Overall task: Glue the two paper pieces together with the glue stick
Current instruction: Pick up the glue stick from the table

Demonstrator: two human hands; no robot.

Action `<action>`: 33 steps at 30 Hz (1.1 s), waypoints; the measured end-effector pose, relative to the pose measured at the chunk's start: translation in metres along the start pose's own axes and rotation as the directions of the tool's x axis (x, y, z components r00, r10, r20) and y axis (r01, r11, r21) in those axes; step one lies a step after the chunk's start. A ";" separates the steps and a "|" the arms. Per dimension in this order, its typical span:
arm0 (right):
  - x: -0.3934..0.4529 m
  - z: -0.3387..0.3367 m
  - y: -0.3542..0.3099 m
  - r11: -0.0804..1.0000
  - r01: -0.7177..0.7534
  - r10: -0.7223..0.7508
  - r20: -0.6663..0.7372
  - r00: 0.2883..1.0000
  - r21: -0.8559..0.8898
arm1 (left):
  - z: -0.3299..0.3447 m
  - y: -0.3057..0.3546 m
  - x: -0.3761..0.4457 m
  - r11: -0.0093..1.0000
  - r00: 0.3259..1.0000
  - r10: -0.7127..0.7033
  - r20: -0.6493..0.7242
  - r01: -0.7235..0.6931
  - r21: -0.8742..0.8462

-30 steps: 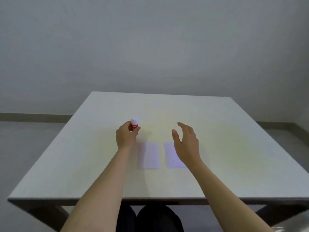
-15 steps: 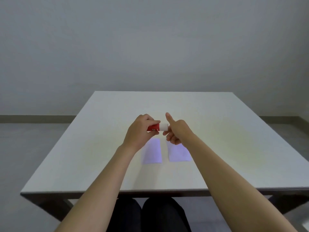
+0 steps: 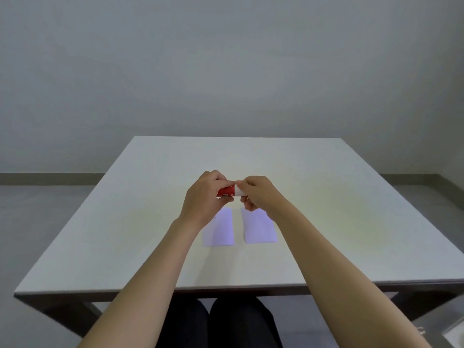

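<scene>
A red glue stick (image 3: 226,191) with a white cap lies level in the air above the table, between both hands. My left hand (image 3: 204,197) grips its red body. My right hand (image 3: 258,193) is closed on the white cap end. Below the hands two pale paper pieces lie flat side by side on the table: the left paper (image 3: 221,228) and the right paper (image 3: 259,227), a narrow gap between them. My hands hide the far ends of both papers.
The white square table (image 3: 351,222) stands against a plain grey wall. Its front edge runs just above my dark-clothed knees (image 3: 216,322). A small pale object (image 3: 454,332) shows at the bottom right corner, on the floor.
My left hand lifted the glue stick from the table and turned it level over the papers. My right hand came in and closed on the cap end.
</scene>
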State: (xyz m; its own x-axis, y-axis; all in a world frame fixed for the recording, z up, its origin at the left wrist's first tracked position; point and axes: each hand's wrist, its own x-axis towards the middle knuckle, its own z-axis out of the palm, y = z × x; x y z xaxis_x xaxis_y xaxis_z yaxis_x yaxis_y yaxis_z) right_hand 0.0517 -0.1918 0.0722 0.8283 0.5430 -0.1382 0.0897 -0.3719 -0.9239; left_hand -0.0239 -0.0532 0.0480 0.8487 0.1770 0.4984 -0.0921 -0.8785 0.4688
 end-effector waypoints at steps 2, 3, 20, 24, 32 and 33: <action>-0.001 -0.003 -0.001 0.999 0.038 -0.040 0.069 0.997 0.032 | 0.000 -0.003 0.001 1.000 0.999 -0.027 -0.026 0.027 -0.012; -0.001 -0.004 -0.002 0.999 0.017 -0.020 0.070 0.997 0.036 | 0.000 -0.003 0.001 0.999 0.999 -0.036 -0.037 0.036 -0.014; 0.022 -0.012 0.005 0.992 0.078 -0.085 0.066 0.994 0.102 | 0.011 -0.008 0.009 0.994 0.994 -0.110 -0.016 0.110 -0.020; 0.037 -0.026 0.011 0.960 0.197 -0.164 -0.173 0.971 0.197 | 0.007 -0.013 0.007 0.905 0.961 -0.275 0.019 0.266 -0.331; 0.055 -0.056 0.082 0.945 -0.013 -0.143 -0.447 0.883 -0.328 | -0.003 -0.028 -0.002 0.788 0.902 -0.432 -0.011 0.371 -0.492; 0.054 -0.054 0.089 0.933 -0.013 -0.154 -0.430 0.890 -0.360 | -0.002 -0.029 -0.002 0.770 0.899 -0.439 0.005 0.379 -0.514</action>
State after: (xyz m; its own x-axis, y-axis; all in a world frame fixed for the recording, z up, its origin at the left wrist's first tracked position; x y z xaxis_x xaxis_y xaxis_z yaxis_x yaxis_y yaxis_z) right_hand 0.1343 -0.2359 0.0022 0.9609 0.2167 0.1723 0.2722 -0.6253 -0.7314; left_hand -0.0243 -0.0272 0.0348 0.8059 0.5419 0.2384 -0.0168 -0.3815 0.9242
